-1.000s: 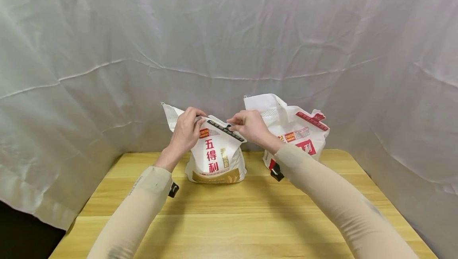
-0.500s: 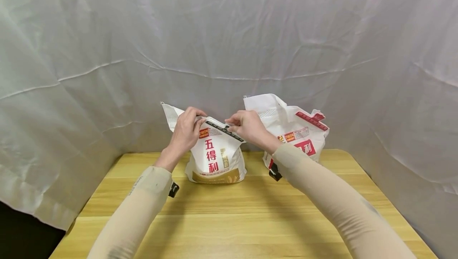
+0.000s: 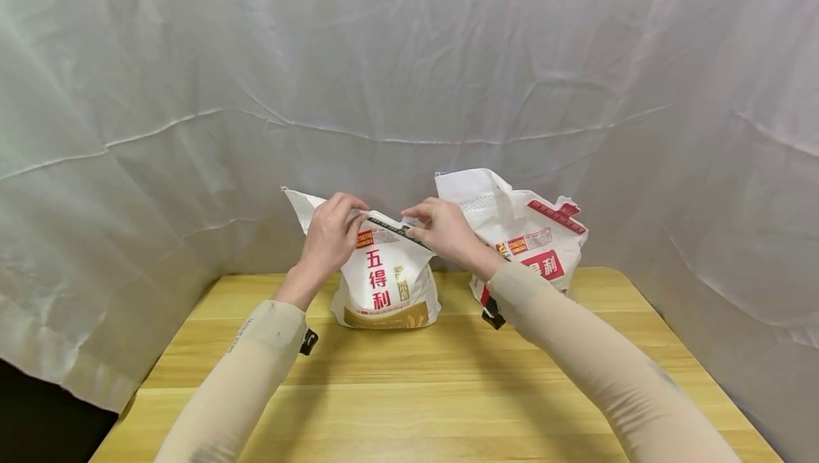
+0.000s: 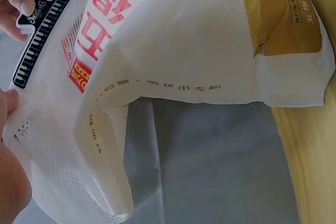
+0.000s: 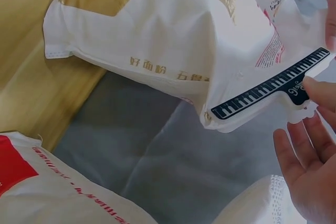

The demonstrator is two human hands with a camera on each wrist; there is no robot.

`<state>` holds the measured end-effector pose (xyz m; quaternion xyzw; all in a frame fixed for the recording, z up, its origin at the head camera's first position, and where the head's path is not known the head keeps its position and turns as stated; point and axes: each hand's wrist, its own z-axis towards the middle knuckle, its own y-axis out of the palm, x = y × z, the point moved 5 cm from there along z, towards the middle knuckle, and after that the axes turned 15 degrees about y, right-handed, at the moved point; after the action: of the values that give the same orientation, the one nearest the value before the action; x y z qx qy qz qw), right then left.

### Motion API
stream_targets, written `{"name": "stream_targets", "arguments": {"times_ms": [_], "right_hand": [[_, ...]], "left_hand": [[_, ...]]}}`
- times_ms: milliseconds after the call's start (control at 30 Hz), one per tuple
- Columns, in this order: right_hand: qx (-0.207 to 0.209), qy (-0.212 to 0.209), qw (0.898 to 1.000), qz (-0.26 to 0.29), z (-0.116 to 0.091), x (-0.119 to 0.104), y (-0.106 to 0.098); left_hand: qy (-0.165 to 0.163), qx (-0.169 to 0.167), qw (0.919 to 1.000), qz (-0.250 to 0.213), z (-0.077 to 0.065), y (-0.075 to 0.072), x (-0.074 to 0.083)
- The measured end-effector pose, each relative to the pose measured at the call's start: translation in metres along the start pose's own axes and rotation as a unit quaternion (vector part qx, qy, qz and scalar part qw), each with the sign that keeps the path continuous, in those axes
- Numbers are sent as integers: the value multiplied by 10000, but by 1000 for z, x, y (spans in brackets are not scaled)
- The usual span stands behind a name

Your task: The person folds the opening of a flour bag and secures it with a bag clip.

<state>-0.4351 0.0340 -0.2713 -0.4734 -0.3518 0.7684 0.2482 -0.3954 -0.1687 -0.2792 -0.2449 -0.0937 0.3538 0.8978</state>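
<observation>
A white flour bag [image 3: 384, 281] with red lettering and a gold band stands on the table, its top folded over to the left. Across the fold lies a black clip [image 5: 273, 85] with a piano-key pattern. My right hand [image 3: 448, 228] pinches the clip's tab, thumb in front and fingers behind, as the right wrist view shows. At the fold's left part, my left hand [image 3: 330, 235] grips the bag, its thumb by the clip's left end. That thumb [image 4: 9, 100] touches the bag in the left wrist view. The hand hides some of the folded top.
To the right leans a second white flour bag [image 3: 544, 239], its top held by a red clip [image 3: 558, 215]. My right forearm partly covers it. Both bags stand at the back of the wooden table [image 3: 384, 392], before a grey curtain [image 3: 397, 57].
The clip and the bag's top have shifted slightly to the left, with the right fingertips moving along. My left hand stays at the fold, nearly still. The second bag stands as before.
</observation>
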Motion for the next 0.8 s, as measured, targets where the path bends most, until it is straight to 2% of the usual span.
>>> {"name": "stream_targets", "arguments": {"times_ms": [267, 433, 567, 800], "right_hand": [[-186, -65, 9996, 196, -3, 5, 2], [-133, -113, 9996, 215, -6, 8, 1], [-18, -207, 9996, 212, -9, 11, 0], [273, -418, 9974, 519, -18, 16, -3]], "left_hand": [[170, -130, 9980, 600, -1, -3, 3], [255, -296, 9960, 809, -3, -4, 6], [167, -538, 9943, 910, -8, -3, 7], [-146, -909, 9907, 998, -17, -3, 8]]}}
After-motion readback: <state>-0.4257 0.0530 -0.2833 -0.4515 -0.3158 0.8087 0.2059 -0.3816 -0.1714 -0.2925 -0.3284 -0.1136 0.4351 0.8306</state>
